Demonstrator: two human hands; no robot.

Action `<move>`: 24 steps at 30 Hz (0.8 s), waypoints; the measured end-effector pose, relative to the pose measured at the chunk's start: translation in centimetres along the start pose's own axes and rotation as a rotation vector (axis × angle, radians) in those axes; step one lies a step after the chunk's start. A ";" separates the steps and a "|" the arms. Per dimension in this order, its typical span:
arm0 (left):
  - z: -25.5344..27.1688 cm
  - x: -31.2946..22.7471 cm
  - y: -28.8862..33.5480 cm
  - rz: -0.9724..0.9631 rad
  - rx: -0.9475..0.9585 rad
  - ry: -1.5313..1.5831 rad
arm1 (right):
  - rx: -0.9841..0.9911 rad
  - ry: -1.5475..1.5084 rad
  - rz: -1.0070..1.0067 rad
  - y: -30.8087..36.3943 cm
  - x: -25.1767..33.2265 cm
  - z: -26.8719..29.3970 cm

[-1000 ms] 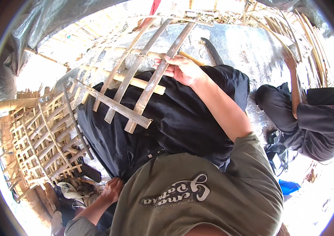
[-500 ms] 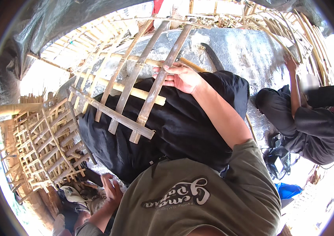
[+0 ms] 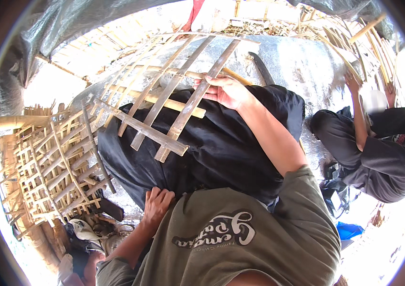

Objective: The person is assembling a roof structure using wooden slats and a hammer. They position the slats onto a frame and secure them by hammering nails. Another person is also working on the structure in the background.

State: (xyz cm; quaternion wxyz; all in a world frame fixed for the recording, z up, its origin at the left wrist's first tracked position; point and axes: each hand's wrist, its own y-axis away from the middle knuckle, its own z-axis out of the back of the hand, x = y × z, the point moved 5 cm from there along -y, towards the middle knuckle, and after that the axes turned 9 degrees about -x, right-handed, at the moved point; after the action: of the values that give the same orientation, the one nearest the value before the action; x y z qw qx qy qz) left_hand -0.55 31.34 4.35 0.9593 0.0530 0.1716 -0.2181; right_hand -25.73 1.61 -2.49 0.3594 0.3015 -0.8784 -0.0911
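Note:
A lattice panel of split bamboo slats (image 3: 177,125) lies tilted across my lap, over the black cloth on my legs (image 3: 221,143). My right hand (image 3: 231,92) grips its nearest long slat near the far end, thumb on top and fingers beneath. A round bamboo pole (image 3: 190,108) passes under the slats. At my waist, my left hand (image 3: 158,206) rests against the black cloth with its fingers curled. Its fingertips are hidden, so I cannot tell whether it holds anything.
Woven bamboo panels (image 3: 52,174) stand at the left. A long dark curved piece (image 3: 262,68) lies on the grey sheet (image 3: 298,59) beyond my knees. At the right sits a person in dark clothes (image 3: 379,152), hands by some bamboo strips (image 3: 376,52). A blue bag (image 3: 350,230) lies lower right.
My left hand has come from the lower left up to the cloth at my waist. The panel has shifted slightly, its far end lower in view, with my right hand still on it.

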 end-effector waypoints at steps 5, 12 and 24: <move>0.2 1.9 5.3 0.036 -0.036 0.459 | 0.000 0.006 0.017 -0.2 -0.2 -0.4; 0.2 10.1 9.8 0.710 -0.494 -0.063 | -0.007 -0.008 0.017 0.0 0.0 -0.2; -9.7 14.6 16.1 1.187 -0.479 0.059 | 0.001 -0.033 -0.003 -0.1 0.1 0.5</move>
State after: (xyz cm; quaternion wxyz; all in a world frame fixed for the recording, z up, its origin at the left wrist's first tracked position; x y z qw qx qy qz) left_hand 15.85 41.66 -9.44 0.8969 -0.0707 0.1832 0.3962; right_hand -26.05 1.46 -2.86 0.3447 0.3016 -0.8838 -0.0961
